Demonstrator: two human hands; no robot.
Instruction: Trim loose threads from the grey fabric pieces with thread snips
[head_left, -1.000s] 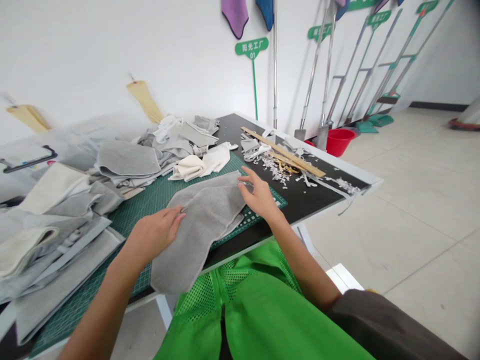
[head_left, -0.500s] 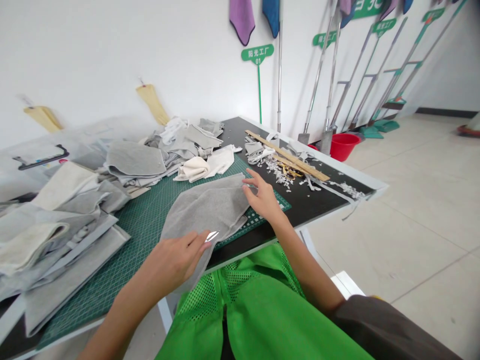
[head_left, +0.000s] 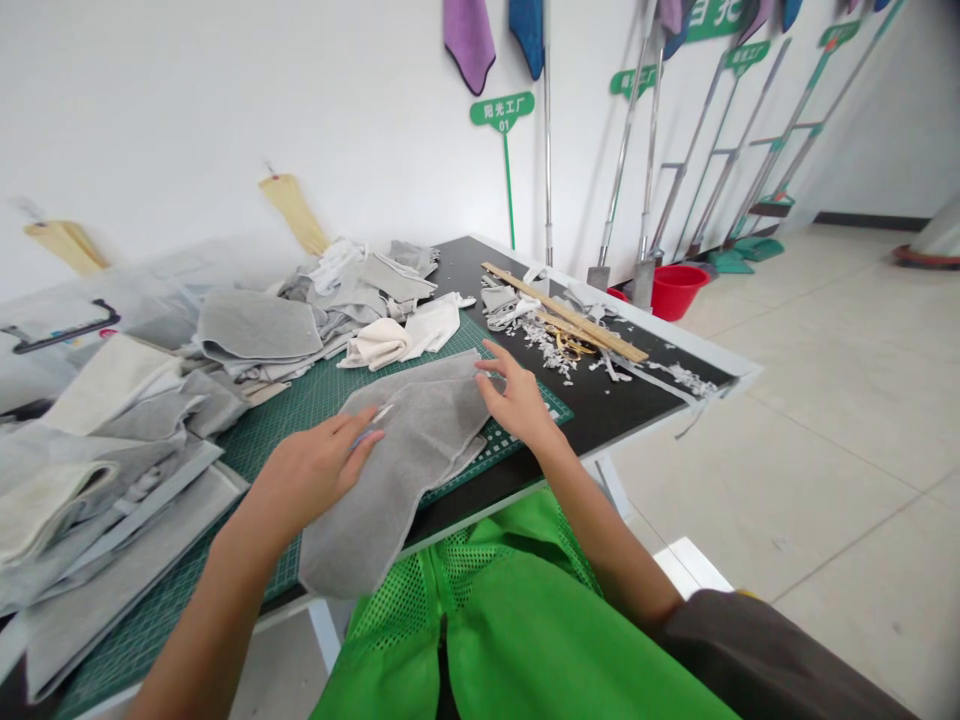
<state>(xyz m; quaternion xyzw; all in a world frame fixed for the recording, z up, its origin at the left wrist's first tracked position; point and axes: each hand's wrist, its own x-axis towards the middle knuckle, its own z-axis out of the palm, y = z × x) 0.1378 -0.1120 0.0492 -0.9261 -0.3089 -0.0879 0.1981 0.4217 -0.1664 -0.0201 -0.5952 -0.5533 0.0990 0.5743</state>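
A grey fabric piece (head_left: pixel 390 470) lies across the cutting mat, and its near end droops over the table edge. Above its left part is my left hand (head_left: pixel 326 465), closed round what look like small thread snips (head_left: pixel 381 413). Only a pale tip and a bit of blue show; the rest is hidden in the fingers. At the fabric's far right edge, my right hand (head_left: pixel 517 400) has its fingers apart, with the fingertips touching the cloth.
Grey and cream cloth pieces (head_left: pixel 112 490) pile up on the left of the green cutting mat (head_left: pixel 262 430). More cloth (head_left: pixel 259 325) lies behind. Wooden strips (head_left: pixel 562 310) and fabric scraps (head_left: pixel 551 350) are at the right. A red bucket (head_left: pixel 675 292) stands beyond the table.
My left hand has moved up and away from the fabric's near edge, with the snips still in it. The near end of the fabric now shows more fully. My right hand stays at the far edge.
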